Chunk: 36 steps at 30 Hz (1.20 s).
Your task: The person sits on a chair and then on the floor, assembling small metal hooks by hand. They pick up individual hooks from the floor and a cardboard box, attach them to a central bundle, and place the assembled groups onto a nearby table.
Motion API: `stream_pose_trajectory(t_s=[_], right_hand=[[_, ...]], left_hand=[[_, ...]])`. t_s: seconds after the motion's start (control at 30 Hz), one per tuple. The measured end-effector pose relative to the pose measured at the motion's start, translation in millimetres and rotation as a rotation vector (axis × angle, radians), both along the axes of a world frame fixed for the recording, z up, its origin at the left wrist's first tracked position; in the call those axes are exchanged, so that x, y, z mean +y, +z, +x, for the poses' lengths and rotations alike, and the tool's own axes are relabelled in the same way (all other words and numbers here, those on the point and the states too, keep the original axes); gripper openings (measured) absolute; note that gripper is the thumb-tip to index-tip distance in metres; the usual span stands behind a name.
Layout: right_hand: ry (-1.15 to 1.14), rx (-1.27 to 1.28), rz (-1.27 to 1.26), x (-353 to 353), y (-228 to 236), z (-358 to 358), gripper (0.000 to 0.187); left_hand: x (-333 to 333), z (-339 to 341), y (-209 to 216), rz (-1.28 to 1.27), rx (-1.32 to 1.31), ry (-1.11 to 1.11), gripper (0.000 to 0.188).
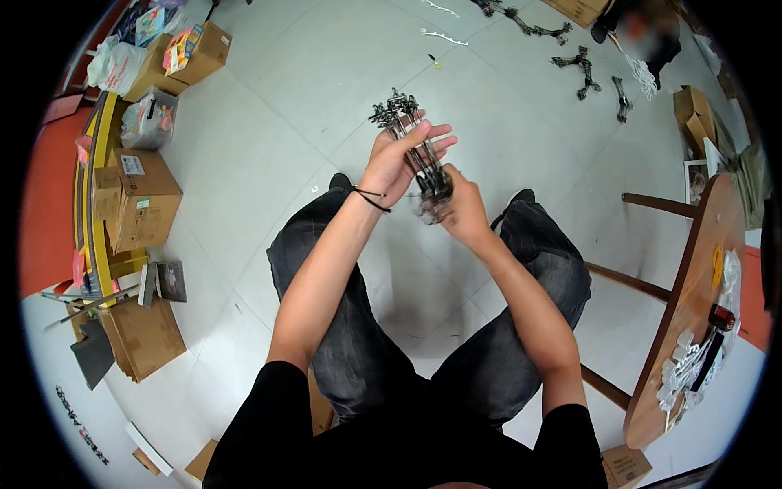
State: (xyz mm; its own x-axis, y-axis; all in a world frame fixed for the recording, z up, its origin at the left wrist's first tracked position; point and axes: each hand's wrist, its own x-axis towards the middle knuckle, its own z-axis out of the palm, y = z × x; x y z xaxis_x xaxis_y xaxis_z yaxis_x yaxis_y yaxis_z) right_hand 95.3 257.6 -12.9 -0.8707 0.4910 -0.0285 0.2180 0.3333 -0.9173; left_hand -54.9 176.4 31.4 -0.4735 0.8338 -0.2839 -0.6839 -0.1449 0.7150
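Note:
Above the floor in front of my knees is a bundle of dark, shiny metal rods with black fittings clustered at both ends; it looks like a folded frame. My left hand holds it round the middle, with the thumb across the rods and the fingertips showing on their right side. A dark cord circles that wrist. At the near end of the bundle, my right hand grips the fittings. That end is smeared by motion, and most of the right fingers are hidden.
Similar black jointed parts lie on the tiled floor at the far right, near a person. Along the left stand cardboard boxes and a clear plastic bin. A wooden table at right bears plastic bags.

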Motion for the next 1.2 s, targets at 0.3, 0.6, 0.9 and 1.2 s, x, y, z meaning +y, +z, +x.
stream_pose_trajectory(t_s=[0.3,0.6,0.9,1.2], right_hand=[[0.361,0.094,-0.750,30.6,23.5,-3.7,0.066],[0.140,0.073,-0.289,8.9,-2.4,-15.4,0.058],[-0.179,0.354,-0.246,-2.8,3.2,-18.4,0.015],[-0.381,-0.025,-0.316,11.2,14.8,-6.0,0.027]], left_hand=[[3.4,6.6,11.2,-0.127,0.329,0.074,0.018],[10.8,48.4,-4.3,-0.240,0.865,0.021,0.022],[24.8,40.7,-5.2,-0.394,0.939,-0.091,0.044],[-11.3,23.8,14.0,-0.551,1.159,-0.404,0.037]])
